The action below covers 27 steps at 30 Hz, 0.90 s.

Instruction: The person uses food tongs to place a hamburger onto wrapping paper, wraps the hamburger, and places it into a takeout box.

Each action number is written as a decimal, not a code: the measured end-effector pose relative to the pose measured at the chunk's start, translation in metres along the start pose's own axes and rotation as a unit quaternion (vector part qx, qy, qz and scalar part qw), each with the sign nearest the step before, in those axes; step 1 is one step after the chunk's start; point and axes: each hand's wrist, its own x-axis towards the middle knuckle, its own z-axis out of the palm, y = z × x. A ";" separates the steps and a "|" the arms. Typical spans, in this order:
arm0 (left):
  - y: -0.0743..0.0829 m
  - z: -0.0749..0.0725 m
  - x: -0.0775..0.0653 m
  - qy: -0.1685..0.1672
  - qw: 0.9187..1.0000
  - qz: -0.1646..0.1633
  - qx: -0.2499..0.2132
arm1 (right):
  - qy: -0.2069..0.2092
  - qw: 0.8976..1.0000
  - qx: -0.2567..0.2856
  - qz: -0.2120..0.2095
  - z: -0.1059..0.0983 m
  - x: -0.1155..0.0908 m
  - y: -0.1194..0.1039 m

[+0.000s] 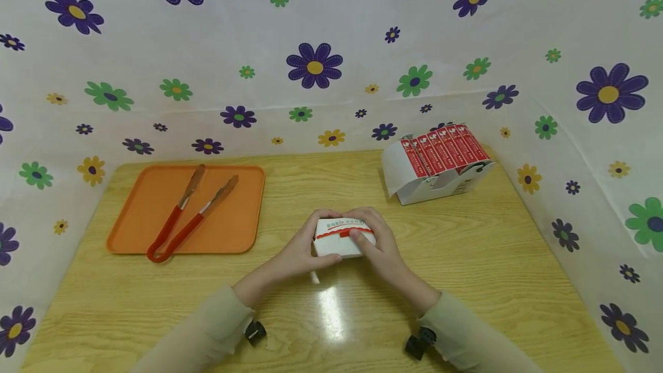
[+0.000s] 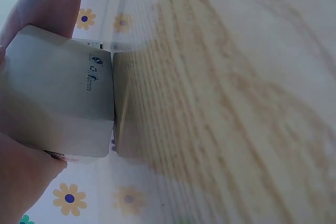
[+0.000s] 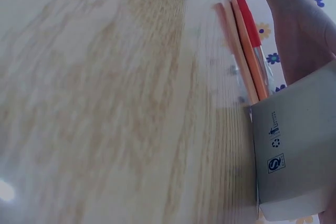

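A small white box (image 1: 328,244) with printing and a wavy red band across its top is held between both hands, close to the table. My left hand (image 1: 300,248) grips its left end, fingers behind and thumb along the near side. From the right, my right hand (image 1: 382,244) holds the other end, its thumb on top at the red band. Both wrist views show a plain side of the box with small printed marks, its lower edge at or just above the wood. Most of the fingers behind the box are hidden.
An orange tray (image 1: 129,229) lies at the left, with red-handled metal tongs (image 1: 178,235) across it. At the back right stands a white carton (image 1: 440,191) packed with several red-and-white boxes (image 1: 445,149). A small white scrap (image 1: 315,277) is below my left hand. Flowered cloth (image 1: 331,114) walls the table.
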 end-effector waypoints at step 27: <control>-0.005 -0.004 -0.001 0.021 0.998 0.027 0.061 | -0.041 0.998 -0.016 -0.047 -0.007 0.003 0.003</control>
